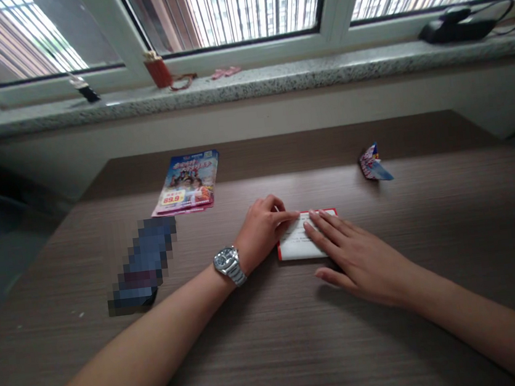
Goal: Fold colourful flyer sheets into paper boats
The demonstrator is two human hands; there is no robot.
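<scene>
A small folded white paper [295,248] with red edges and lines of print lies on the table in front of me. My left hand [261,226], wearing a silver wristwatch [229,265], is at its upper left corner, one finger reaching along the top edge and the others curled in. Its grip on the corner is partly hidden. My right hand [358,256] lies over the right part of the paper, palm down, fingers stretched out and thumb apart, resting on the near side.
A stack of colourful flyers [191,179] lies at the back left, with a pixelated dark blue object [145,268] nearer me. A small folded paper piece [374,164] stands at the back right of the table [275,352]. Beyond is a stone windowsill [291,77] holding a red item [158,71] and black device [457,28].
</scene>
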